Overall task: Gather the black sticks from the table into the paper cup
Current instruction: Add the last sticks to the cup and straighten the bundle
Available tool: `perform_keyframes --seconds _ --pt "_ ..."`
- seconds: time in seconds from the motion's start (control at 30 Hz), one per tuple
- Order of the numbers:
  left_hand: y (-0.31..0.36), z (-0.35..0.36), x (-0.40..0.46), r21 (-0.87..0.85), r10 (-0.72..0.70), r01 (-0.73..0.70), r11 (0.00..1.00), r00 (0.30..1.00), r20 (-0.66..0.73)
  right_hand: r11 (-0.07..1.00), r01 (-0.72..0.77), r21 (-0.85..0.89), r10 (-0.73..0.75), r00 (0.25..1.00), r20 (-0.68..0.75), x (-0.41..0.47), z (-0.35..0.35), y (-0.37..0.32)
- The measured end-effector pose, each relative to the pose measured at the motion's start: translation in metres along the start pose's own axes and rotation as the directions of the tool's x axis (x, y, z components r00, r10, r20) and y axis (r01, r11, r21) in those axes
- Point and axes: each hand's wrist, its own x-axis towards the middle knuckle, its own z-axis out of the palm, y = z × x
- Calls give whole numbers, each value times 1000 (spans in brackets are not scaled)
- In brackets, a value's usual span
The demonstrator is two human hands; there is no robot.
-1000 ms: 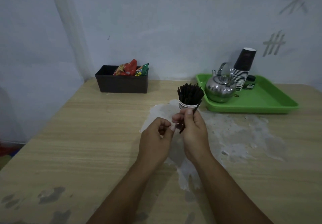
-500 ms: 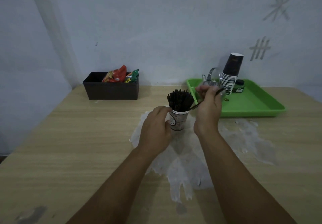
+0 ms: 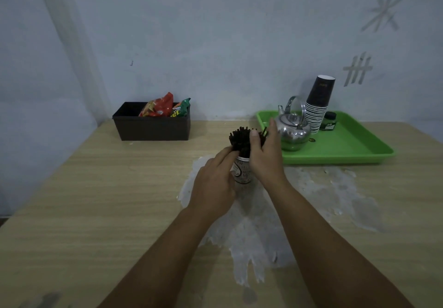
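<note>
A white printed paper cup [image 3: 242, 173] stands upright on the wooden table [image 3: 96, 199], packed with a bundle of black sticks [image 3: 241, 140] that fan out above its rim. My left hand [image 3: 214, 183] wraps the cup's left side, with the fingertips up at the rim among the sticks. My right hand [image 3: 265, 154] presses against the right side of the bundle, thumb across the sticks, one stick tip poking up between its fingers. No loose sticks show on the table.
A green tray [image 3: 347, 147] at the back right carries a steel kettle [image 3: 293, 130], a stack of dark paper cups [image 3: 318, 106] and a small dark jar [image 3: 329, 122]. A black box [image 3: 151, 128] with snack packets stands back left. White peeled patches mark the tabletop.
My right hand carried a single stick up from in front of the cup and brought it down onto the bundle. My left hand moved from near the right hand to grip the cup.
</note>
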Motion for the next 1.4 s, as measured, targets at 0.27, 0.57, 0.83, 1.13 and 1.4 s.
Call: perform_keyframes --seconds 0.27,0.57,0.83,1.13,1.4 --pt "-1 1 -1 -26 6 -7 1000 1000 -14 986 164 36 -160 982 -96 -3 -11 -7" --pt "-3 0 -2 -76 4 -3 997 1000 4 985 160 -62 -154 984 88 -12 -12 -3" --pt "-34 -10 -5 84 -170 175 981 984 -60 992 -22 -121 43 984 174 -53 -12 24" --pt "-61 7 12 352 -211 160 922 971 113 933 -63 -353 92 994 65 -23 15 31" --pt "-80 20 22 374 -241 165 913 956 167 924 -106 -367 123 992 24 27 47 47"
